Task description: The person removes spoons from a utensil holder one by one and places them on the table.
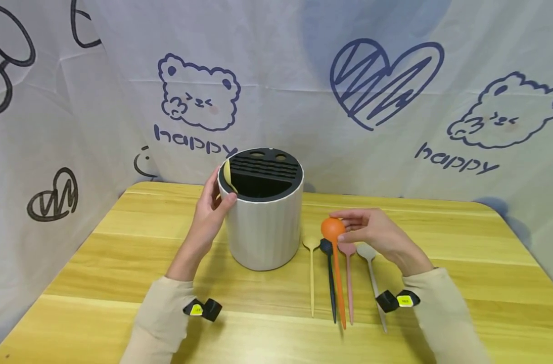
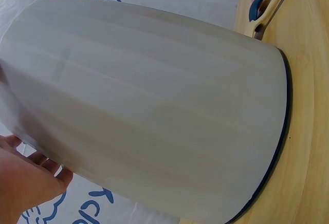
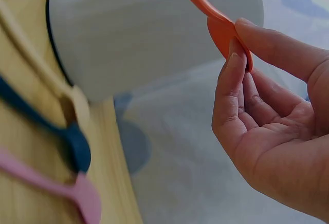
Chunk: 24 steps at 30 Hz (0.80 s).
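My left hand [image 1: 213, 207] grips the left side of a white ribbed utensil holder [image 1: 265, 232], its thumb at the rim of the black slotted lid [image 1: 276, 189]. A pale yellow spoon [image 1: 227, 172] stands in the lid's large opening, beside that thumb. My right hand [image 1: 372, 230] pinches an orange spoon [image 1: 333, 228] by its bowl between thumb and fingers, the handle pointing down toward me. In the right wrist view the orange bowl [image 3: 221, 36] shows between the fingertips, in front of the holder [image 3: 154, 34].
On the wooden table [image 1: 122, 303], right of the holder, lie a yellow spoon [image 1: 311, 278], a dark blue spoon [image 1: 331, 288], a pink spoon [image 1: 350, 283] and a light grey spoon [image 1: 373, 273]. A printed cloth [image 1: 276, 101] hangs behind the table.
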{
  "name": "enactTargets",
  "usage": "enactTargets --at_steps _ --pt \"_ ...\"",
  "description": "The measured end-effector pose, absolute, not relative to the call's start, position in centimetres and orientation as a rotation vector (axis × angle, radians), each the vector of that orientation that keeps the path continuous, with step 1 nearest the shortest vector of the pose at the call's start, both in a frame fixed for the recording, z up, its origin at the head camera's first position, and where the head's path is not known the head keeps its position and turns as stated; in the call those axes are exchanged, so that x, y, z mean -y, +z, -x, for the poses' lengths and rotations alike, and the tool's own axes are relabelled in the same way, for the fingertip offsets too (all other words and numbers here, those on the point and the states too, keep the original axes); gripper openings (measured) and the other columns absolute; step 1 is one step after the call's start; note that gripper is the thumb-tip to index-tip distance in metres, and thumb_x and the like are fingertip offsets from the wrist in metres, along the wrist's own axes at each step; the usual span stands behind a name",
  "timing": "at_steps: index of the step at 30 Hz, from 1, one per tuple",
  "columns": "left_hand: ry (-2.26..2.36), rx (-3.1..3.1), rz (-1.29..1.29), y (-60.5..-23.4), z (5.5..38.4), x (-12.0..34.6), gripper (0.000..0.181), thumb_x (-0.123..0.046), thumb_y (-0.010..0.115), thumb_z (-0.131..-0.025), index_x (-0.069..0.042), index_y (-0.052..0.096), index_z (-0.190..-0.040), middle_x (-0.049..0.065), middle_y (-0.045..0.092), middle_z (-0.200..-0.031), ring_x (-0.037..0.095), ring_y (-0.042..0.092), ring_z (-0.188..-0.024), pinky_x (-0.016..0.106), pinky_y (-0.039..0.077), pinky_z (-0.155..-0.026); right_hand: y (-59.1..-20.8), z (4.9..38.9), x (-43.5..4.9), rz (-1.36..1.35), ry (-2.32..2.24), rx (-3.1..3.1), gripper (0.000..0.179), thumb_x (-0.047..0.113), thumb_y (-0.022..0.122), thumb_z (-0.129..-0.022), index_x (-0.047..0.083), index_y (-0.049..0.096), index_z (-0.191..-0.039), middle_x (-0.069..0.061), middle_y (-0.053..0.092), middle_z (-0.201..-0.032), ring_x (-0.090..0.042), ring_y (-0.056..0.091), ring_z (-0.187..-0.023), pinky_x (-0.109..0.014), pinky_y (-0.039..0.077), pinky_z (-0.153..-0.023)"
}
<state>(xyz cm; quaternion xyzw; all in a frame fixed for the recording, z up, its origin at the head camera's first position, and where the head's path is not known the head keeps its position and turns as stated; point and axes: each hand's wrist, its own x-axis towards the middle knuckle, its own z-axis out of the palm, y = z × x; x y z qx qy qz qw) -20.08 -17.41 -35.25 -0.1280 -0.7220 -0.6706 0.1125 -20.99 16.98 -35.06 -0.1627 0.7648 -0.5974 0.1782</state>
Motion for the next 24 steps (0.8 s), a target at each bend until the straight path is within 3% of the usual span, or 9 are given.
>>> enactTargets --at_steps 12,24 --pt "-1.971 2.085 0.405 -35.5 20.1 17.4 0.081 -0.040 0.060 -0.091 -0.011 0.019 -0.155 0.002 0.024 -0.157 0.017 0.025 -0.141 0.038 0.023 -0.114 -36.8 21.0 -21.1 0.365 -1.626 -2.241 0.060 0.007 0.071 -0.086 -0.011 0.045 -0.137 -0.017 0.066 -0.116 -0.016 0.064 -0.101 -0.023 0.048 -0.089" --pt "-1.972 2.071 0.408 -35.6 20.0 17.3 0.085 -0.046 0.062 -0.090 -0.010 0.019 -0.155 0.003 0.024 -0.157 0.017 0.025 -0.141 0.038 0.022 -0.114 -38.1 21.5 -25.9 0.319 -1.557 -2.277 0.062 0.010 0.072 -0.086 -0.013 0.043 -0.137 -0.008 0.068 -0.109 -0.013 0.064 -0.098 -0.020 0.046 -0.088"
